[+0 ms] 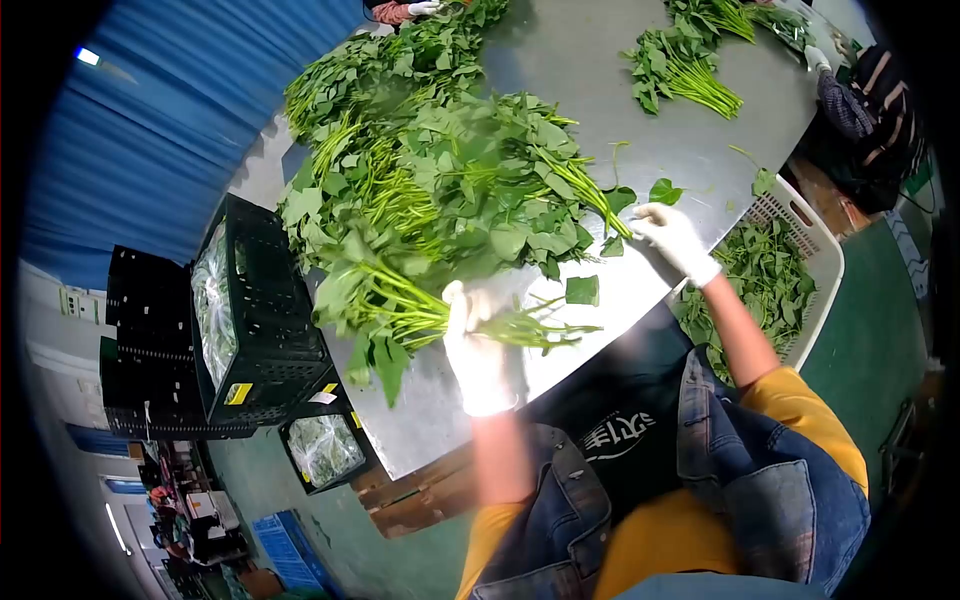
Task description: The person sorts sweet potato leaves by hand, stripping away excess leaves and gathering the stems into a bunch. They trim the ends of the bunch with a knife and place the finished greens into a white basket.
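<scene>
My left hand [474,345], in a white glove, is closed around a bunch of leafy green stems [395,305] above the metal table's near edge. The bunch's leaves point left and its cut ends stick out to the right, slightly blurred. My right hand [672,240], also gloved, has its fingertips at the ends of another bundle of leafy stems [585,190], seemingly pinching them. That bundle lies at the right side of a large heap of the same greens [410,160]. A cut piece of leaf [582,291] and a loose leaf [664,192] lie near my hands.
At the right, a white basket [825,245] holds loose leaves. Dark crates [265,365] with plastic-wrapped greens stand left of the metal table [560,50]. More bunches [690,80] lie at the far right, near a co-worker's gloved hand [818,58]. Another co-worker's hand [424,8] shows at the top.
</scene>
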A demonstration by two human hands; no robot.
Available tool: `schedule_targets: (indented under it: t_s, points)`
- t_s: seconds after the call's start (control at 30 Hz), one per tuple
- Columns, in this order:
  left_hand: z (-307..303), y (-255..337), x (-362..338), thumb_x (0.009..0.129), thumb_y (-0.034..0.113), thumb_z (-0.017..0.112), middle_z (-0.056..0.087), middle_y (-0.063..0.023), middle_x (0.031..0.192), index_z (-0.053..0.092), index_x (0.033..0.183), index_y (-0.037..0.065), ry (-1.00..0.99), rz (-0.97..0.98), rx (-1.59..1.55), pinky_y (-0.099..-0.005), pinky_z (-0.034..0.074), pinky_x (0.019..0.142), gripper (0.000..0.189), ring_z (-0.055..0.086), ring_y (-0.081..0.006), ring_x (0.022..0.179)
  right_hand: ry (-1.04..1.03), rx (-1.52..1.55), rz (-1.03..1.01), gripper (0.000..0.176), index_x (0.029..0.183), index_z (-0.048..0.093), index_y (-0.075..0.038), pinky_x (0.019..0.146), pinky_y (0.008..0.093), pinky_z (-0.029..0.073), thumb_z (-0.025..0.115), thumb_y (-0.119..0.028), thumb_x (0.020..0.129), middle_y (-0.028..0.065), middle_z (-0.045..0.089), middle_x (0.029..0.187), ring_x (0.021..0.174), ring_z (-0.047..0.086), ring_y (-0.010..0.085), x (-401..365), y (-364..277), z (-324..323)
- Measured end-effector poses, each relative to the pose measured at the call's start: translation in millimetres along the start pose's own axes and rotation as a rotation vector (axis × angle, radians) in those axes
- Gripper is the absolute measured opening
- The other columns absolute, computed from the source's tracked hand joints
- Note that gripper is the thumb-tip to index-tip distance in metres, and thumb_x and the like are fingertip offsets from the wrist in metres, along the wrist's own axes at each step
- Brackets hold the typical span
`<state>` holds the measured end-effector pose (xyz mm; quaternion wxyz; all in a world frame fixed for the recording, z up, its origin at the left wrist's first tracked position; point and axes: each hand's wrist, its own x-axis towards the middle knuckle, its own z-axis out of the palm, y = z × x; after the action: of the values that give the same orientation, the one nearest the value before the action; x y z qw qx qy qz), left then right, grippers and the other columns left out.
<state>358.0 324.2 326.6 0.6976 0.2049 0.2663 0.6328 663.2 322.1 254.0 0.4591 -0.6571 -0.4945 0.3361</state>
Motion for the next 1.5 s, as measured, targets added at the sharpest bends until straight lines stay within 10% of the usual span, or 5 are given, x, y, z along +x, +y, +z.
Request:
schedule_targets:
  t_s: [0.3,0.4,0.77,0.93,1.5]
  points:
    - [-9,-3,-9,0.096,0.023,0.052,0.055,-0.0042,0.09,0.056,0.105,0.006,0.086,0.109,0.159,-0.0349,0.043,0.088,0.019,0.054,-0.0175,0.091,0.053,-0.64,-0.057,0.045,0.08,0.07,-0.005,0.066,0.0422,0.05,0.063,-0.049,0.08,0.0163,0.067,0.078,0.07,0.064,0.0346,52,8,43]
    - [-21,-8,-5,0.096,0.023,0.052,0.058,-0.0074,0.101,0.057,0.106,0.006,0.093,0.113,0.163,-0.0353,0.042,0.091,0.02,0.054,-0.019,0.099,0.463,-0.371,-0.307,0.036,0.1,0.07,-0.001,0.068,0.0347,0.05,0.064,-0.033,0.083,0.0145,0.069,0.093,0.074,0.065,0.0243,55,31,30]
    - [-14,-23,3,0.094,0.022,0.055,0.059,-0.0046,0.094,0.058,0.103,0.008,0.159,-0.009,0.01,-0.0326,0.044,0.081,0.017,0.053,-0.0158,0.093,-0.013,1.076,0.008,0.033,0.122,0.052,0.0,0.059,0.0181,0.043,0.057,-0.013,0.093,0.0037,0.061,0.094,0.074,0.056,0.0087,24,-38,40]
    - [-43,-26,8,0.094,0.019,0.054,0.06,-0.0048,0.09,0.057,0.103,0.007,0.141,0.081,0.148,-0.0321,0.046,0.079,0.015,0.055,-0.0163,0.087,-0.273,0.32,-0.083,0.018,0.091,0.063,0.002,0.067,0.0233,0.047,0.056,-0.014,0.09,0.003,0.064,0.076,0.067,0.057,0.0083,37,-12,82]
    - [-41,-21,3,0.093,0.016,0.056,0.062,-0.0059,0.085,0.056,0.103,0.004,0.207,0.101,0.16,-0.0322,0.048,0.07,0.015,0.058,-0.016,0.08,0.183,-0.532,-0.604,0.021,0.1,0.067,-0.008,0.064,0.0399,0.048,0.06,-0.024,0.087,0.0125,0.065,0.078,0.071,0.063,0.0309,52,-52,100]
